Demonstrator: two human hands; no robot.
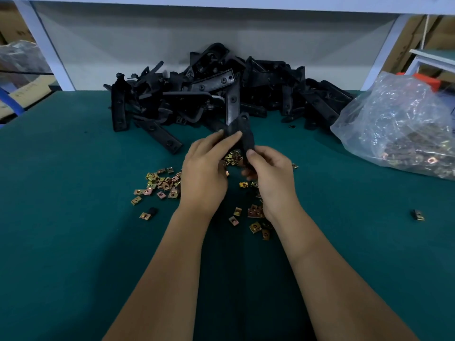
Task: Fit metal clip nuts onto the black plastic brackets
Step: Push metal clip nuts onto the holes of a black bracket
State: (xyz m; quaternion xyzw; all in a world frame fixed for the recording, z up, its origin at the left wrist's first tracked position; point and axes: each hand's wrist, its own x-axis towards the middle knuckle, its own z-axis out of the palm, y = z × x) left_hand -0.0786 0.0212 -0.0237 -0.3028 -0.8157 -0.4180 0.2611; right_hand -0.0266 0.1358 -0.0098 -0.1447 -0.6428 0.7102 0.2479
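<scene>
Loose metal clip nuts (161, 184) are lying scattered on the green worktop (61, 193) left of centre and below the hands. At centre frame the left hand (205, 175) is pinching the upper part of a black bracket (242, 134), while the right hand (272, 177) is gripping its lower end. A pile of black brackets (221, 92) is sitting behind them at upper centre, and a clear bag of clip nuts (403, 129) is resting at the right.

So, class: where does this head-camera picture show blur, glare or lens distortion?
Head view: the black bracket held in both hands is motion-blurred; the plastic bag glints with glare; the shelf posts splay outward from wide-angle distortion; lighting is dim and bluish.
</scene>
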